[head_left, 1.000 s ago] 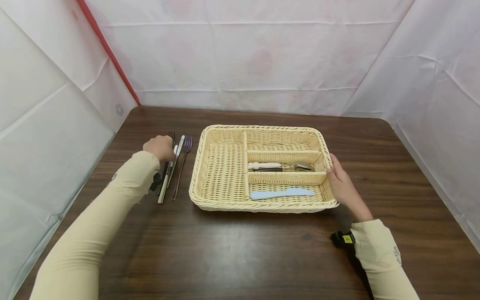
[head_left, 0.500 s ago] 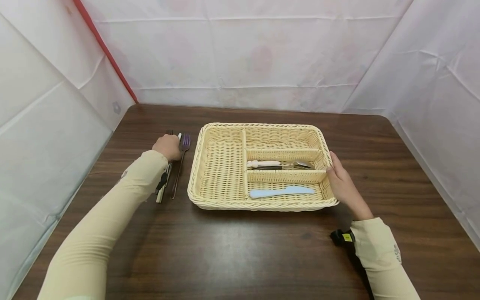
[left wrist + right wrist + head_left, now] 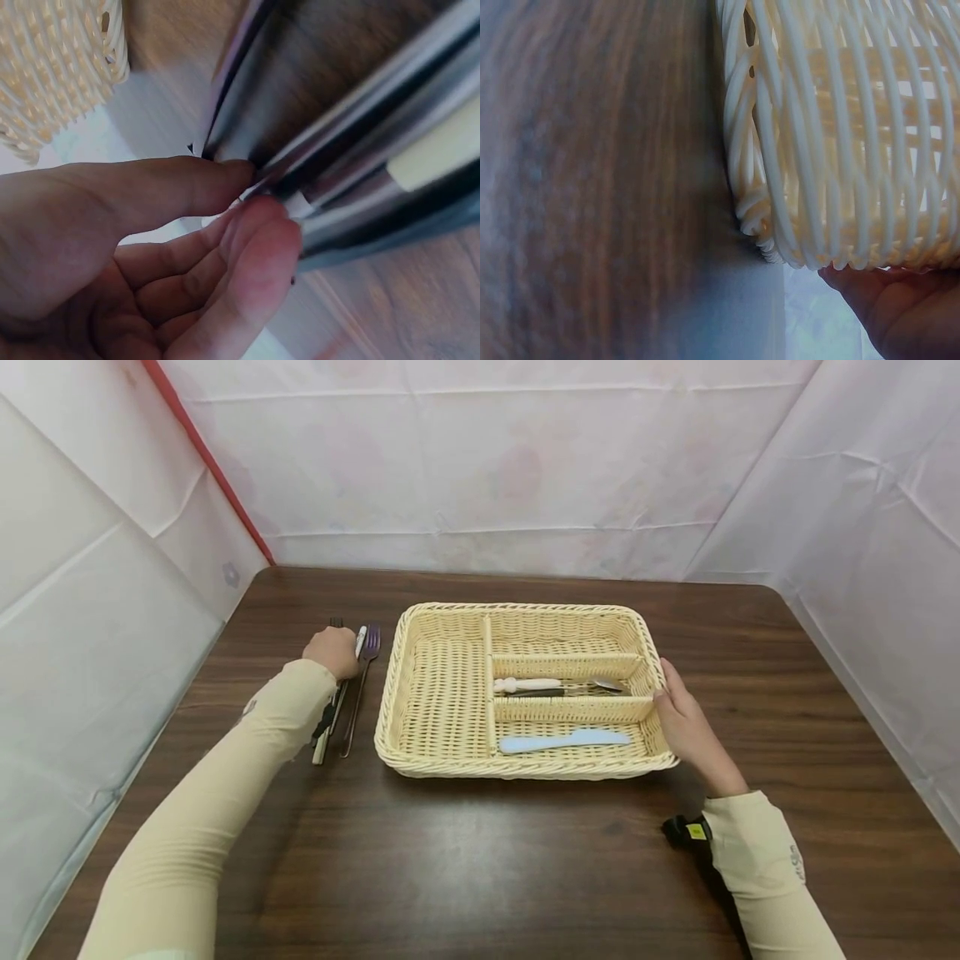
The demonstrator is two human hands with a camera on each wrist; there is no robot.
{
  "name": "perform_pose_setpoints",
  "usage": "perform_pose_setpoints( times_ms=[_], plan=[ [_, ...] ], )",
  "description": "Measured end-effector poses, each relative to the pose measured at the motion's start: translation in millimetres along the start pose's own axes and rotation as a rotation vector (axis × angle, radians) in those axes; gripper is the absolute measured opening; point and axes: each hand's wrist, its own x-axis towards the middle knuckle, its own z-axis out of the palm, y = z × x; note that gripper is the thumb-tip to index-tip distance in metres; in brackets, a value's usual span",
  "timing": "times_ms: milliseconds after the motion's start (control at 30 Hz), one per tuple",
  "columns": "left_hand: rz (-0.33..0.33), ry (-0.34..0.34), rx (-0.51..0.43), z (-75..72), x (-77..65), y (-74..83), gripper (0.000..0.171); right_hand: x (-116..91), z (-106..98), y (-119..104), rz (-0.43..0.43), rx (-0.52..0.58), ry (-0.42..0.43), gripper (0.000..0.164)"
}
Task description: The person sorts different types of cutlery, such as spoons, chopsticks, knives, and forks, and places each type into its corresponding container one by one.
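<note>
My left hand [image 3: 332, 652] is over a bunch of cutlery left of the wicker basket [image 3: 442, 768]. In the left wrist view, its thumb and fingertips [image 3: 262, 247] pinch at a slim metal piece of cutlery [image 3: 322, 142]; its kind cannot be told. A purple-tined fork [image 3: 372, 643] lies just right of the hand. A white printed end [image 3: 362, 637] and dark fork tines [image 3: 336, 622] poke out past the knuckles. My right hand [image 3: 686, 722] grips the basket's right rim, fingers hidden under it in the right wrist view.
One basket compartment holds a white-handled piece [image 3: 528, 684], a dark-handled one [image 3: 538, 693] and a spoon bowl [image 3: 606, 685]. A pale blue knife [image 3: 562, 741] lies in the front compartment. White sheets [image 3: 480, 468] surround the brown table [image 3: 450, 860] at back and sides.
My left hand has shifted slightly right over the cutlery, now covering more of the pieces, and its fingers have settled there. The right hand stays on the basket's rim.
</note>
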Motion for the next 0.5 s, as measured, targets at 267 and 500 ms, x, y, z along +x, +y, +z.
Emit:
perform_pose_setpoints(
  times_ms=[267, 500],
  plan=[
    [-0.006, -0.007, -0.004, -2.3, 1.5, 5.1, 0.008, 0, -1, 0, -0.004, -0.005, -0.002, 0.053],
    [-0.020, -0.019, -0.051, -11.6, -1.1, -1.9, 0.023, 2, 0, 0, 0.010, -0.002, -0.019, 0.053]
  ],
)
